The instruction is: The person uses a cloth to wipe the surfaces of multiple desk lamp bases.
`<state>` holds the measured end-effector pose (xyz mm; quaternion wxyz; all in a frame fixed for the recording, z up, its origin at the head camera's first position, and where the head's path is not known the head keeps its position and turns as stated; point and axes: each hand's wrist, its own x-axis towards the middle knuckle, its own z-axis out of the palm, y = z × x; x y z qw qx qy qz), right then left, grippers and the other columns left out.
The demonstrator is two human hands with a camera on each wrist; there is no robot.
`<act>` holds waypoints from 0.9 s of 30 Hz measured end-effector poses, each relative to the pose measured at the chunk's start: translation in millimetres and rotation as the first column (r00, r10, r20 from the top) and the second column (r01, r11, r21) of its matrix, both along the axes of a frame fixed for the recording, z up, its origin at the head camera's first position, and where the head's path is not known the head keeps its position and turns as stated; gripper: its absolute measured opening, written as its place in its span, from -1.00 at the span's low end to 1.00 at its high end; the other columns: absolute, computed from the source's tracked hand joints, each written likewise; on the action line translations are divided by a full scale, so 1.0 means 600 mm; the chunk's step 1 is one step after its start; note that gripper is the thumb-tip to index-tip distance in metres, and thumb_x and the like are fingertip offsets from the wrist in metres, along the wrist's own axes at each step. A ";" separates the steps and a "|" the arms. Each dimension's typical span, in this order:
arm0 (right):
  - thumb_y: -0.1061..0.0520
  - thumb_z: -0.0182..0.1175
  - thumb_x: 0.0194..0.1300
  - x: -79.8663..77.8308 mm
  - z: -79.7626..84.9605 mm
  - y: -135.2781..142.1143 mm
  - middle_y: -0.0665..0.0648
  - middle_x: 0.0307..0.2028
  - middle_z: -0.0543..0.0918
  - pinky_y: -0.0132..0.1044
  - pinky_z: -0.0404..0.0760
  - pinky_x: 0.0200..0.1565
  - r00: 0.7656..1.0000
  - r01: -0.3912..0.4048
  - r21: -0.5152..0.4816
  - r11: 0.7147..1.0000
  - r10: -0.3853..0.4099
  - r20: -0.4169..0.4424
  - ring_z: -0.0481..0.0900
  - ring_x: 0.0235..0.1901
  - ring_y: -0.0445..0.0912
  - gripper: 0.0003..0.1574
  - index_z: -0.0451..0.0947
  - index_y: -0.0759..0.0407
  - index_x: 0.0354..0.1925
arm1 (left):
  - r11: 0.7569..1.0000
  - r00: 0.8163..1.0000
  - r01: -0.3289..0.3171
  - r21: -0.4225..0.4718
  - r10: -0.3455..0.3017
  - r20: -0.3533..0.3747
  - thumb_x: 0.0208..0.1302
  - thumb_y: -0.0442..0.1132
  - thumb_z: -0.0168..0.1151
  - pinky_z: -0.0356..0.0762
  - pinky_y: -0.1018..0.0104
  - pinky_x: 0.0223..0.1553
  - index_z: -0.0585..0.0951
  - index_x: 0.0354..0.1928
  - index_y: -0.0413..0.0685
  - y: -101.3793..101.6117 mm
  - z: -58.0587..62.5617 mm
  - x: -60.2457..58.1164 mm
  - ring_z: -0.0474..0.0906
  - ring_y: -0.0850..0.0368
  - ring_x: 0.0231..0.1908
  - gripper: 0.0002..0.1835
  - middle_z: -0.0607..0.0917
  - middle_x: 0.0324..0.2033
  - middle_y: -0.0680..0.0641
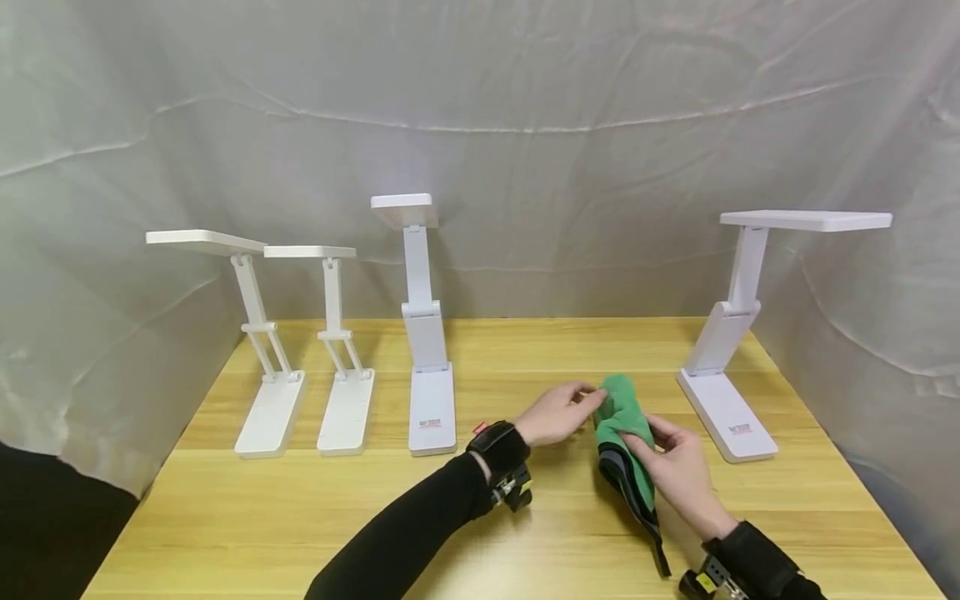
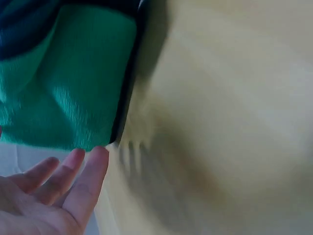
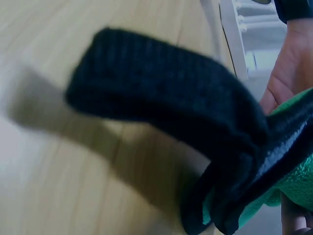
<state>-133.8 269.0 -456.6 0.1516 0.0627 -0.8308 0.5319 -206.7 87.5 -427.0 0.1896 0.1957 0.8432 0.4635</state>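
Note:
A folded green fleecy cloth piece (image 1: 619, 407) with black edging, a grey inner strip and a black strap (image 3: 161, 78) is held over the wooden table. My right hand (image 1: 681, 473) pinches its right side, the thumb lying on top. My left hand (image 1: 557, 414) reaches its upper left edge. Seen from the left wrist, the fingers (image 2: 88, 183) are stretched out, tips right at the border of the green fabric (image 2: 83, 83). The strap's loose end dangles toward me and looms large in the right wrist view, where the right hand is mostly hidden by the cloth.
Two slim white folding desk lamps (image 1: 270, 415) (image 1: 347, 412) stand on the left of the table (image 1: 525, 350). A wider white lamp (image 1: 432, 408) is left of centre, and a similar lamp (image 1: 727, 412) stands to the right. Grey sheeting (image 1: 525, 167) encloses the back and sides.

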 end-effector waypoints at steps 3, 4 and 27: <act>0.19 0.30 0.19 0.001 0.002 0.021 0.29 -0.13 0.67 -0.56 0.58 -0.28 0.996 0.086 0.028 0.996 -0.087 0.029 0.57 -0.22 -0.43 -0.56 0.56 0.35 0.03 | 0.999 0.999 -0.001 -0.038 -0.001 -0.040 0.41 0.26 -0.21 0.55 0.30 -0.21 0.35 0.30 -0.04 0.035 0.017 -0.023 0.61 0.08 -0.19 -0.35 0.61 -0.06 0.01; 0.17 0.30 0.19 0.003 0.002 0.026 0.23 -0.15 0.68 -0.55 0.59 -0.29 0.991 0.123 0.027 0.992 -0.124 0.051 0.57 -0.24 -0.43 -0.55 0.56 0.33 0.04 | 0.999 0.998 0.001 -0.051 -0.004 -0.059 0.41 0.26 -0.21 0.55 0.29 -0.15 0.35 0.31 -0.03 0.049 0.023 -0.031 0.60 0.09 -0.15 -0.35 0.61 -0.03 0.00; 0.22 0.33 0.14 0.039 -0.001 0.069 -0.31 -0.42 0.66 -0.57 0.59 -0.35 0.918 0.348 -0.234 0.908 -0.279 0.283 0.63 -0.38 -0.40 -0.38 0.41 0.57 0.08 | 0.986 0.954 0.146 -0.082 -0.163 -0.253 0.39 0.08 -0.01 0.10 0.43 0.28 0.32 0.35 0.32 0.290 0.121 -0.140 0.06 0.37 0.34 -0.50 0.25 0.37 0.17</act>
